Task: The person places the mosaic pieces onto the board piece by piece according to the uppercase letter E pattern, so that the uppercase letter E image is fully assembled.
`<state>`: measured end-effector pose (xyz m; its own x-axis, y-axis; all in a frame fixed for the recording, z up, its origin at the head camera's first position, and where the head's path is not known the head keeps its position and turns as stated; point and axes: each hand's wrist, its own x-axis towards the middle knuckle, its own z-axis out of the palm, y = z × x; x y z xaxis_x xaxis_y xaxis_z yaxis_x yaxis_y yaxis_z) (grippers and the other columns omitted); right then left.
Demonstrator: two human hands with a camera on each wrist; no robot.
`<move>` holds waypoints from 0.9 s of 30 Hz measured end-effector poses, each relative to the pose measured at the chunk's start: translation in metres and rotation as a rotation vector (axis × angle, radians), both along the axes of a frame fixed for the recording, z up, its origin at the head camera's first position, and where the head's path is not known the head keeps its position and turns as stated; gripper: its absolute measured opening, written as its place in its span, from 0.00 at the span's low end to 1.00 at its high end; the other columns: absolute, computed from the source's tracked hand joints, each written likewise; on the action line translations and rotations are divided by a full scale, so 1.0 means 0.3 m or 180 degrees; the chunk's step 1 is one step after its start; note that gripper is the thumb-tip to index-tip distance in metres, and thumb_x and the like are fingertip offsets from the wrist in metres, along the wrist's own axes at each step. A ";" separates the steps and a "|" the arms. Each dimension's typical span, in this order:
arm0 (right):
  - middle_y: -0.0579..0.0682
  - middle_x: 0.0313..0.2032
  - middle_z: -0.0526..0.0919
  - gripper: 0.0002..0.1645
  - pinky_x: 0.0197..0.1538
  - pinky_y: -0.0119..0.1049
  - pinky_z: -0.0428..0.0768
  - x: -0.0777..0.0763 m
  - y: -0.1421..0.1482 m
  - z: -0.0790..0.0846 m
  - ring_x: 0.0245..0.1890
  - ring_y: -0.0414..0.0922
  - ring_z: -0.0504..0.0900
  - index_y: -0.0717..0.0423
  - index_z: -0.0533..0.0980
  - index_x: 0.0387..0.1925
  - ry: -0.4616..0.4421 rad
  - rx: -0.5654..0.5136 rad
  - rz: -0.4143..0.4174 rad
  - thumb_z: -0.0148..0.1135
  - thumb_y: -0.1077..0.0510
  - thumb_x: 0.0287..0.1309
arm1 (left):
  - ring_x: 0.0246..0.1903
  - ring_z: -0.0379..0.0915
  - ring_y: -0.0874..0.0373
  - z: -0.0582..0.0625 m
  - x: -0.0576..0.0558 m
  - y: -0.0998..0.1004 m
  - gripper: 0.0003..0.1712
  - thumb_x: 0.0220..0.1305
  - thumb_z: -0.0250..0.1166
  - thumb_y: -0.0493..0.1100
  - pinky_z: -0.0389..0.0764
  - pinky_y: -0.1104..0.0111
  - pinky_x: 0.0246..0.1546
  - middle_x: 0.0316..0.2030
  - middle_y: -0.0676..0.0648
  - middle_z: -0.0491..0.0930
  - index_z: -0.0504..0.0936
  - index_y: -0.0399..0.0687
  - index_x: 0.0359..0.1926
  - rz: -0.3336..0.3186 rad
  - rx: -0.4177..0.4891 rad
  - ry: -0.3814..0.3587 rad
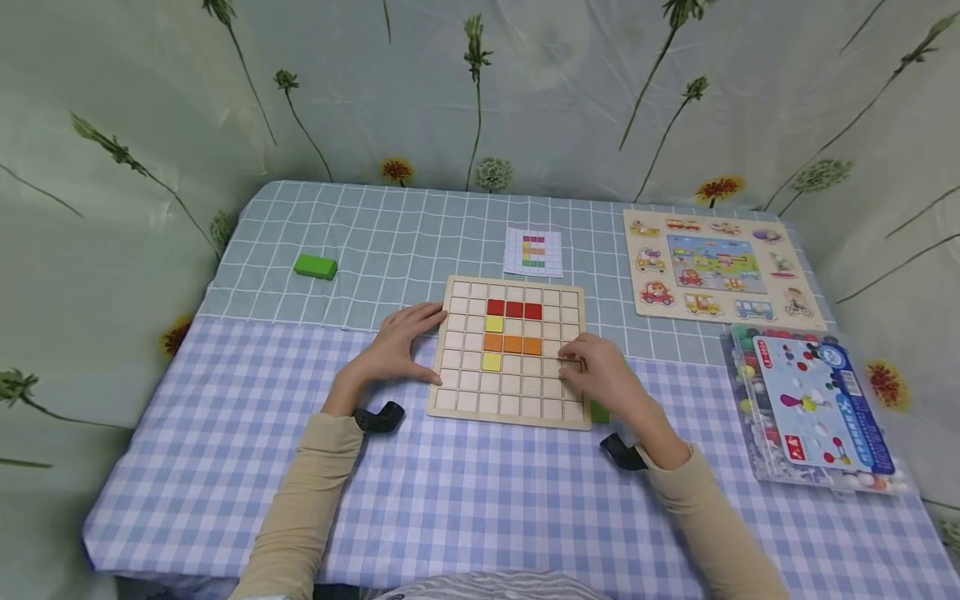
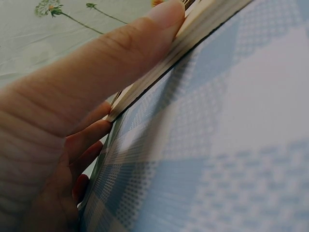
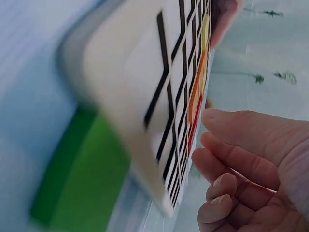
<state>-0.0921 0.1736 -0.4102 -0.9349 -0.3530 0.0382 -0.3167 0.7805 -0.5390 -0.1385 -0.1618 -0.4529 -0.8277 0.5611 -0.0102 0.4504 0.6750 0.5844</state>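
Observation:
A wooden grid board [image 1: 510, 418] lies on the table between my hands. On it are a row of red tiles [image 1: 513, 310], a yellow tile [image 1: 495, 323], a row of orange tiles [image 1: 512, 343] and another yellow tile [image 1: 491, 362]. My left hand [image 1: 393, 346] touches the board's left edge, thumb and fingers spread apart. Over the board's right edge hovers my right hand [image 1: 600, 371], its fingers loosely bent. No tile shows between its fingertips in the right wrist view. A green block [image 3: 87, 179] sits by the board's lower right corner, partly hidden.
Behind the board lies a paper card [image 1: 555, 258] with a coloured grid pattern. Another green block [image 1: 315, 267] is at the back left. To the right are a picture puzzle board [image 1: 645, 279] and a clear plastic box [image 1: 832, 408] of coloured pieces.

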 end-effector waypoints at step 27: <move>0.58 0.31 0.81 0.12 0.27 0.31 0.62 0.026 0.226 -0.032 0.23 0.43 0.66 0.66 0.81 0.39 0.0090 0.0142 -0.0606 0.65 0.67 0.48 | 0.72 0.45 0.45 0.002 -0.002 0.003 0.62 0.36 0.77 0.57 0.45 0.46 0.68 0.72 0.42 0.54 0.57 0.45 0.71 -0.0016 0.0013 0.0011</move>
<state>-0.0844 0.2414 -0.4199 -0.9837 -0.1717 0.0538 -0.1756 0.8506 -0.4956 -0.1393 -0.1610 -0.4523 -0.8249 0.5652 -0.0050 0.4558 0.6704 0.5855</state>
